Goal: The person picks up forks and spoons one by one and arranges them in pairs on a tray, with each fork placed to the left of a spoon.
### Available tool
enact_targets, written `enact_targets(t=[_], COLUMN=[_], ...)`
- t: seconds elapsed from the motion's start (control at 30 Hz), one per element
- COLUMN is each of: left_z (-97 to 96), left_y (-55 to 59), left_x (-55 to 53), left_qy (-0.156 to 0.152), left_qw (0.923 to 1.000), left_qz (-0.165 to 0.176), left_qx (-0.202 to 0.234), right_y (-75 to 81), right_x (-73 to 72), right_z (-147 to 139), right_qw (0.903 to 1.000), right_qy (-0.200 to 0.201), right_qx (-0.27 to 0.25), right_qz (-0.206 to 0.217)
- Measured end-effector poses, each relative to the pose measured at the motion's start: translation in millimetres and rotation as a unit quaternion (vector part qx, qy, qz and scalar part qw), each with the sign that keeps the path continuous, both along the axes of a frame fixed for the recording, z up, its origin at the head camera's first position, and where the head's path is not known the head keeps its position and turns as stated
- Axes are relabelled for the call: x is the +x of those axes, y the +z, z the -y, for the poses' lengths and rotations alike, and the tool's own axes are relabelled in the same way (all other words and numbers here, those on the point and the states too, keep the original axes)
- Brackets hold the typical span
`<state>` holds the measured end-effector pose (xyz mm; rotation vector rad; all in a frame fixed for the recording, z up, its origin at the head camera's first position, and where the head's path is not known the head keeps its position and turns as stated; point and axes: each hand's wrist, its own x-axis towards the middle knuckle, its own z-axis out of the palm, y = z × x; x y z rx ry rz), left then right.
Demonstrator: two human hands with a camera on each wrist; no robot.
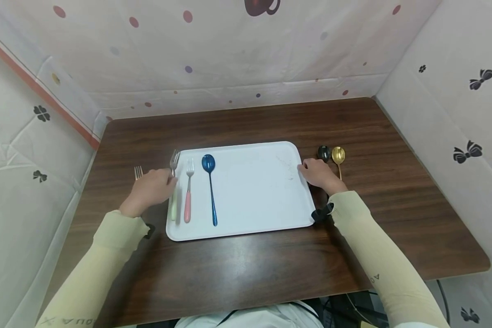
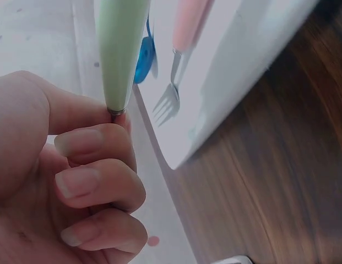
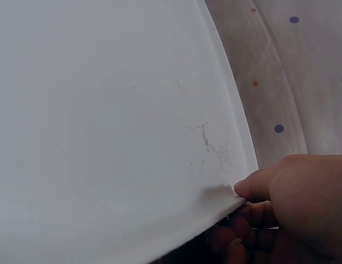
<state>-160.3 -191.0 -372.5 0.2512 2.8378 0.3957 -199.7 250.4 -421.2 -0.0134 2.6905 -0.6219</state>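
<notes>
My left hand (image 1: 153,187) pinches a fork with a pale green handle (image 2: 121,55) near where the handle meets the metal, over the tray's left edge. On the white tray (image 1: 258,191) lie a pink-handled fork (image 1: 187,207) and a blue spoon (image 1: 208,162), side by side. At the tray's right edge, my right hand (image 1: 320,174) grips the rim, thumb on top and fingers underneath, as the right wrist view shows. Another fork (image 1: 138,172) pokes out beyond my left hand, its lower part hidden.
Right of the tray, a black spoon (image 1: 323,153) and a gold spoon (image 1: 338,155) lie on the brown wooden table (image 1: 238,269), partly covered by my right hand and arm. Patterned white sheets (image 1: 229,54) stand around the table's back and sides.
</notes>
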Motion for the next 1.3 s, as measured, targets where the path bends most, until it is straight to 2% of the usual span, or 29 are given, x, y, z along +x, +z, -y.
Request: enact_targets(t=[0.33,1.3], left_z=[-13.5,-50.3], left_y=[0.8,-2.7], left_x=[-1.9,-7.9], left_qy=[0.01,0.002], left_qw=[0.9996,0.9992], left_qz=[0.025,0.037], left_qx=[0.01,0.012], right_y=[0.7,-3.7], right_x=[0.5,0.8], right_z=[0,-2], right_qw=[1.0,0.9999], right_qy=[0.004,0.008], right_qx=[0.0,0.007], right_qz=[-0.002,-0.005])
